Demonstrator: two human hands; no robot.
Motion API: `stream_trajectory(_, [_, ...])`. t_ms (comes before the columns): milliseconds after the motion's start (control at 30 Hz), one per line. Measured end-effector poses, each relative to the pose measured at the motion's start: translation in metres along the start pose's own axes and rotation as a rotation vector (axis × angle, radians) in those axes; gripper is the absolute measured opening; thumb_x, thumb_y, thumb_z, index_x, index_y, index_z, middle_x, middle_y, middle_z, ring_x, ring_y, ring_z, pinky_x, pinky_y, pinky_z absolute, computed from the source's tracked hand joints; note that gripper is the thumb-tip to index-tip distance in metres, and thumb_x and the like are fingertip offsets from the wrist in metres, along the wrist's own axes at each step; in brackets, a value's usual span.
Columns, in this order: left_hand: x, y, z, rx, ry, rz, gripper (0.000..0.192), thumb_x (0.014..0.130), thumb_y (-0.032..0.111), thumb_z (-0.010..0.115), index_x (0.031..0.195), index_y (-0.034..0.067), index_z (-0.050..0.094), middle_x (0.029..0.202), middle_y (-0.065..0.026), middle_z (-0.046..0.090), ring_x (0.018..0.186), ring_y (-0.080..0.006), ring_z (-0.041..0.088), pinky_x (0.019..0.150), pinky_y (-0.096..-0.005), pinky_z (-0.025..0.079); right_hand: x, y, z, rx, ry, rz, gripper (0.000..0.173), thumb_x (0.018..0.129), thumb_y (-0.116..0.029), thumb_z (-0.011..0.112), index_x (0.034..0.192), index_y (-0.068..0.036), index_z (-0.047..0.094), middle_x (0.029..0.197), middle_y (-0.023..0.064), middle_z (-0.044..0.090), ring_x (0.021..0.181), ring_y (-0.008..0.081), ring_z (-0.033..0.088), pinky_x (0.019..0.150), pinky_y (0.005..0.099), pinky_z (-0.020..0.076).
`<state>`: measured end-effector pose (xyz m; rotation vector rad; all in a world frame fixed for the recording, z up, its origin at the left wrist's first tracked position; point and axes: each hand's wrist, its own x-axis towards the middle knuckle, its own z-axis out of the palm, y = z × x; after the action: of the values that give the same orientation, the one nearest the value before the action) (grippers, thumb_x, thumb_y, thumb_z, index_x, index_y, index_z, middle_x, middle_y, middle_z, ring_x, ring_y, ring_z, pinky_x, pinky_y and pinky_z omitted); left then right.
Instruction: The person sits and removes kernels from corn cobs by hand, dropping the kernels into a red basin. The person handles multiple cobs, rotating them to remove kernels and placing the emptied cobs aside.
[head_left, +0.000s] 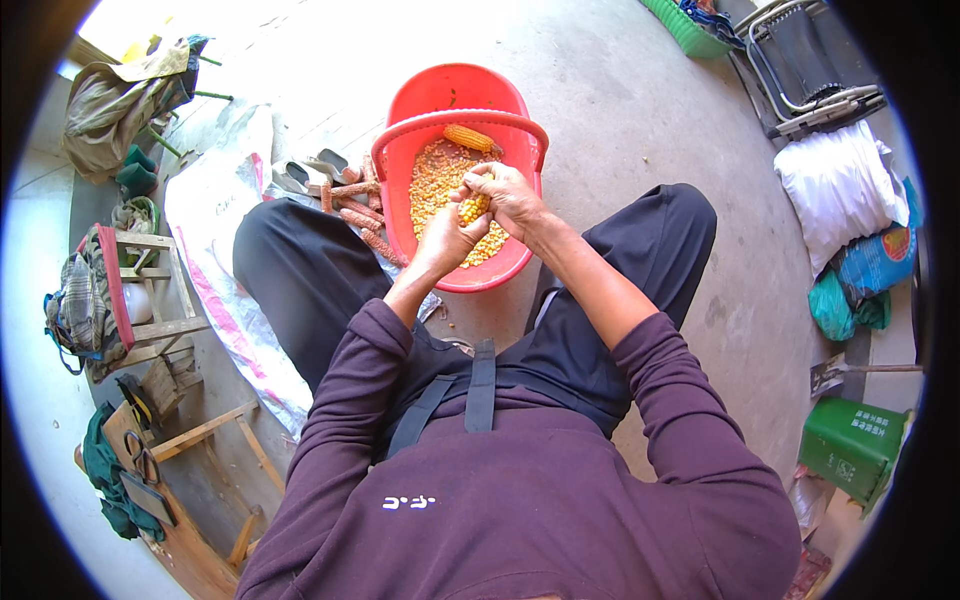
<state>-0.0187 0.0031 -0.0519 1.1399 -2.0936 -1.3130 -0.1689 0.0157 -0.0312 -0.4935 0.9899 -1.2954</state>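
Over a red plastic basket (459, 84) between my knees, both hands grip one ear of corn (473, 208). My left hand (448, 238) holds its lower end. My right hand (504, 196) closes around the upper part, fingers bent over the kernels, so much of the ear is hidden. Loose yellow kernels (435, 180) cover the basket's bottom beneath my hands. Another whole ear of corn (469, 138) lies on them at the far end, behind the basket's raised handle (457, 118).
Left of the basket lie several bare corncobs (360, 204) and a pair of shoes (307, 176), beside a white woven sack (225, 225). Wooden stools (154, 330) and a bench (176, 547) stand farther left. At right are a folding chair (814, 60), a white bag (840, 187) and a green bin (851, 448).
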Motion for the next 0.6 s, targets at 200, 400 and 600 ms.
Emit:
stream_trajectory(200, [-0.003,0.016,0.0,0.118,0.032,-0.112,0.053,0.086,0.038,0.066,0.122,0.001,0.056,0.093,-0.0239,0.068,0.091,-0.0357,0.068,0.078,-0.0406,0.052,-0.001,0.01,0.01,-0.21,0.165,-0.072,0.017,0.091,-0.01,0.063,0.1,-0.002,0.053,0.084,0.0121,0.065,0.078,0.0189,0.066,0.071,0.0305,0.0546])
stream_trajectory(400, [-0.002,0.012,-0.01,0.149,0.005,0.015,0.047,0.087,0.038,0.066,0.106,-0.005,0.059,0.079,-0.0195,0.067,0.075,-0.0324,0.068,0.065,-0.0387,0.051,0.008,0.011,-0.004,0.048,-0.03,0.035,0.016,0.096,-0.016,0.056,0.105,-0.003,0.054,0.099,0.0116,0.064,0.091,0.0187,0.064,0.081,0.0316,0.0536])
stream_trajectory(600, [-0.005,0.037,-0.025,-0.475,-0.216,-0.333,0.026,0.092,0.033,0.064,0.087,0.008,0.057,0.061,0.0064,0.044,0.051,-0.0039,0.039,0.047,-0.0232,0.029,-0.002,-0.013,-0.013,0.256,-0.273,0.099,0.021,0.098,-0.016,0.05,0.109,0.001,0.056,0.103,0.0144,0.063,0.099,0.0246,0.062,0.091,0.0384,0.0511])
